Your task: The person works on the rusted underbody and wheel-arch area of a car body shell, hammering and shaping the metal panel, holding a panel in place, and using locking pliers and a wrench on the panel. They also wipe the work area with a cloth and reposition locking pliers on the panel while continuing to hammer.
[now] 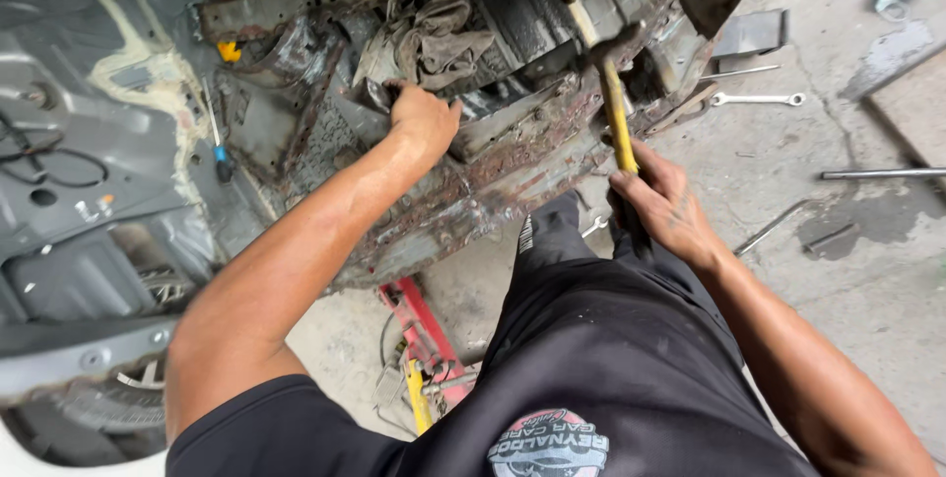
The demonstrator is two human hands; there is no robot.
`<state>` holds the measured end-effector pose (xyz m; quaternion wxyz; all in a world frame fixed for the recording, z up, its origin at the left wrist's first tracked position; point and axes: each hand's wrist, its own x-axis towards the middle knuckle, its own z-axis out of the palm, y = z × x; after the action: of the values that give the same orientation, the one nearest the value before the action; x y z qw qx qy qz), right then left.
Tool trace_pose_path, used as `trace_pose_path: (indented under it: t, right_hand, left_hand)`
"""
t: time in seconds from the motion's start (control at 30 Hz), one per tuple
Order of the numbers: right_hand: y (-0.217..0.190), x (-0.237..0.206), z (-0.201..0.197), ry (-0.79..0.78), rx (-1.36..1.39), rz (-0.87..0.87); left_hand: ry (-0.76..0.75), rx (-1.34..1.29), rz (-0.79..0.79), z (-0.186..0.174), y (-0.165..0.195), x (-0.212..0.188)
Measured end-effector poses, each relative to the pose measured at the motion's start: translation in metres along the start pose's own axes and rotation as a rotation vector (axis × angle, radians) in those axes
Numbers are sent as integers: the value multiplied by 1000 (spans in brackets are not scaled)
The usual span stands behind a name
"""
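Note:
My left hand point(422, 120) presses on a rusty sheet-metal panel point(512, 157) of a stripped car body, fingers curled over a torn edge. My right hand point(662, 203) grips the yellow handle of a hammer point(616, 107); its dark head rests against the rusted sill further up. A dirty grey rag point(439, 38) lies bunched on the metal just beyond my left hand. My dark trousers fill the bottom of the view.
A screwdriver with a blue handle point(219, 147) lies on the grey car floor at left. A red floor jack point(424, 334) stands under the sill. On the concrete at right lie a spanner point(757, 99), metal rods point(877, 173) and a metal plate point(751, 34).

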<state>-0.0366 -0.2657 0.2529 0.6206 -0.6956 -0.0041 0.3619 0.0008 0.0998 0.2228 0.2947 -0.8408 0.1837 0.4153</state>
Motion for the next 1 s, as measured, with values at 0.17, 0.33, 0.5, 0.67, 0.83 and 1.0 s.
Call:
trace_pose_path:
  t: [0.17,0.33,0.5,0.67,0.83,1.0]
  right_hand:
    - [36,26,7,7,-489,-266]
    - [59,25,-1,10,-677,-117]
    - [62,16,-2,46,-675,-141]
    - [64,7,8,88,-583,-126]
    - [72,0,26,175,-536,-124]
    - [64,5,45,241,-480,-92]
  left_hand:
    - [8,91,-67,-28,18,-35]
    - [-39,158,-92,-48,42,-68]
    - [62,-33,-148,-55,14,-111]
    - [738,-725,-92,-21,-29,-155]
    - [1195,-1499,-224,48,1,-121]
    - [1517,-2193,-179,85,24,-41]
